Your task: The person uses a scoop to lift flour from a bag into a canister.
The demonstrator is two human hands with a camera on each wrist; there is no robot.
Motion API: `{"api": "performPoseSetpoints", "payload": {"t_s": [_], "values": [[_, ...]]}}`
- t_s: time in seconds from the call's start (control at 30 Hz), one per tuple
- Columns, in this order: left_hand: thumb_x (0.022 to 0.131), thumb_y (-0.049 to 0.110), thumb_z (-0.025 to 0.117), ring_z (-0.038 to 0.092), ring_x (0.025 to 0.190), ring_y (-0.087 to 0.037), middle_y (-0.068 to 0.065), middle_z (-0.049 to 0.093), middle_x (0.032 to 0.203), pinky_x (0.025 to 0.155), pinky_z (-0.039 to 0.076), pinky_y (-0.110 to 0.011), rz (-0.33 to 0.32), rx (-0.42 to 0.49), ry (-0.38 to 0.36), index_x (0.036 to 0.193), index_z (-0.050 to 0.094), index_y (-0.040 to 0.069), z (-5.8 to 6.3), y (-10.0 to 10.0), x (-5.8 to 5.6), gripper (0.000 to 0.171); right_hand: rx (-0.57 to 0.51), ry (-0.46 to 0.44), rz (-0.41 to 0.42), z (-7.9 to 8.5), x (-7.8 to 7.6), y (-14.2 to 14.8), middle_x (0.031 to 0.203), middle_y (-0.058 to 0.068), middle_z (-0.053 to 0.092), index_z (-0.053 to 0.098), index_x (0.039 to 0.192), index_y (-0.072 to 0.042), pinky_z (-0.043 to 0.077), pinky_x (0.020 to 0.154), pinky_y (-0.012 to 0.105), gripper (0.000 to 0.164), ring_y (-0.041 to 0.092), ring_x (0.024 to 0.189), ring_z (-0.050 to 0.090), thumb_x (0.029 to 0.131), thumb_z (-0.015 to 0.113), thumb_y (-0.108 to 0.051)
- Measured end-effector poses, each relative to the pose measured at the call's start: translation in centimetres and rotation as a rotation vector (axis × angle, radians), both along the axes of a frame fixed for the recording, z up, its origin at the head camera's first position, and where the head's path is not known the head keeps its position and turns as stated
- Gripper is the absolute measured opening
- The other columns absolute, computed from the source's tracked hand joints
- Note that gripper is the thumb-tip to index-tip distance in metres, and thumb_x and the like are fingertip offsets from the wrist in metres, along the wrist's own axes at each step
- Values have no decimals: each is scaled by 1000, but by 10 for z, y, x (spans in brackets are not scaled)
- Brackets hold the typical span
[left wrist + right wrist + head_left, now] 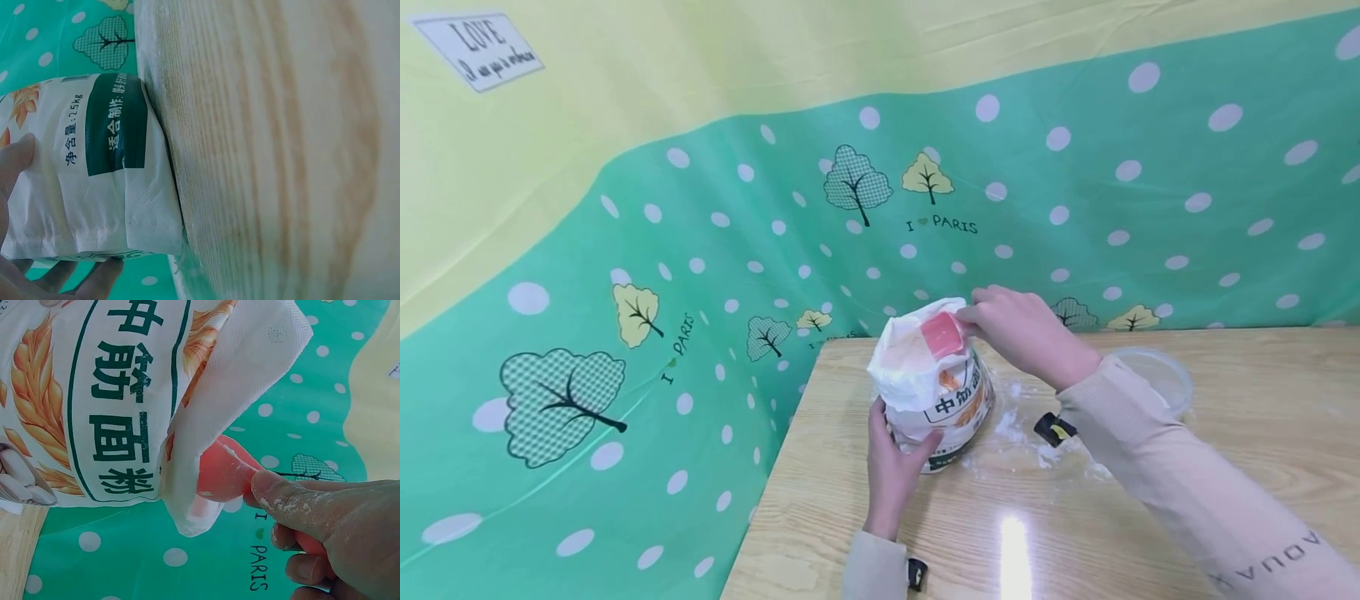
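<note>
A white flour bag (951, 417) with wheat pictures and Chinese print stands on the table, its top rolled open and pale flour (901, 352) inside. My left hand (895, 471) grips the bag low on its near side, the thumb (17, 156) on the front and the fingers (103, 278) round the other side. My right hand (1026, 333) is at the bag's mouth. Between its thumb and fingers it holds a pink scoop (225, 472) by the handle. Part of the scoop's bowl is hidden by the bag's rim in the right wrist view. Flour dusts the right thumb.
Spilled flour (1011, 425) streaks the wooden table (820, 492) right of the bag. Partly behind my right sleeve lies a clear round container (1172, 375). A green dotted curtain (775, 275) hangs along the table's back and left edges.
</note>
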State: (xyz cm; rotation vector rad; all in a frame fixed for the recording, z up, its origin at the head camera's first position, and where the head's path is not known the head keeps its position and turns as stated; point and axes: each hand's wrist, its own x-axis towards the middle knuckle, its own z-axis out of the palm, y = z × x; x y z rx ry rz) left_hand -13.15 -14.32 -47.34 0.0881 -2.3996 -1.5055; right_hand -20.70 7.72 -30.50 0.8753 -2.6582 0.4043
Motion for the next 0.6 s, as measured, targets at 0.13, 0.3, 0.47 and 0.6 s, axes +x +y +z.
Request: {"api": "performPoseSetpoints", "payload": {"t_s": [0.13,0.3,0.47,0.6], "values": [[73,33,88,49,134,-30,-5,49,146,112,42,-52,9,-4,-3,148,34,21,0,0,0,93,19,-2,-2,-2,-4,-3,78,2,61,78,101,-14,53,57,31,12,19,71,53,91,71,-16],[73,33,88,48,134,-31,-5,49,146,112,41,-53,5,2,1,148,35,21,0,1,0,93,45,-6,0,-4,-7,-7,83,4,65,78,101,-15,57,61,33,14,20,75,57,88,73,-15],[73,35,88,49,133,-30,-5,50,145,112,42,-52,-2,12,9,148,35,20,0,0,0,93,83,-8,-5,-7,-11,-15,90,5,68,77,103,-15,59,67,36,22,22,80,61,84,76,-4],[73,35,88,50,132,-28,-4,51,144,112,42,-51,-10,18,20,147,36,20,0,0,0,92,93,-10,-23,-9,-14,-21,94,7,70,77,104,-16,60,67,41,25,25,85,63,83,76,-3]]}}
